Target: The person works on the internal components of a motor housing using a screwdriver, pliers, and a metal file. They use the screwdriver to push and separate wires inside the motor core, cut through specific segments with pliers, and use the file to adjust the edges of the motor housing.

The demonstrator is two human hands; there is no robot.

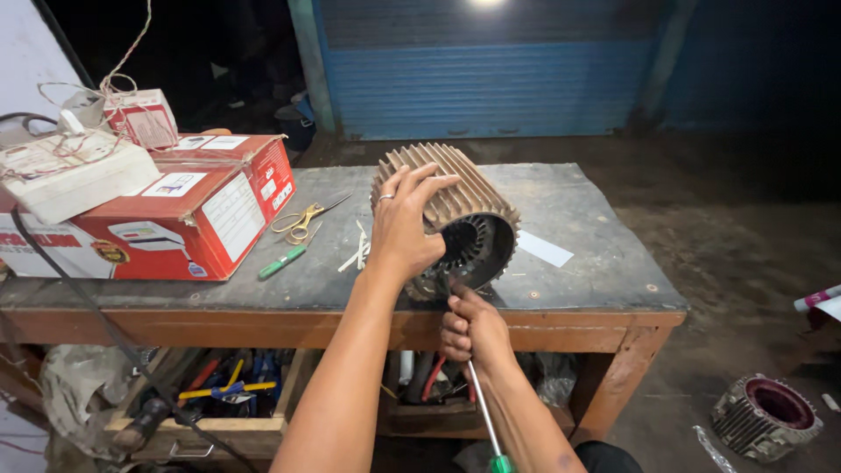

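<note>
A person steadies a finned motor housing (455, 219) lying on its side at the front edge of a worn tabletop (596, 263), the left hand (405, 229) spread wide over its ribbed top with fingers draped across the fins. The right hand (473, 331) is closed around the shaft of a long screwdriver (484, 412) with a green handle, its tip pushed up toward the open, winding-lined mouth of the housing.

The round housing sits close to the edge, so a hard push on the tool could roll or slide it off. A slip of the tip could also scrape the inner windings or jab the steadying hand.

On the left of the tabletop lies a large red carton (188, 215) with white rectangular labels on its top and side. A flat white box (74, 171), wound with string, rests on it, and a small red-and-white box (142, 118) stands behind. Yellow-handled scissors (305, 221) and a green marker (282, 261) lie between carton and housing. A white paper strip (545, 249) lies to the right. A second housing (766, 416) with a reddish interior sits on the floor.
</note>
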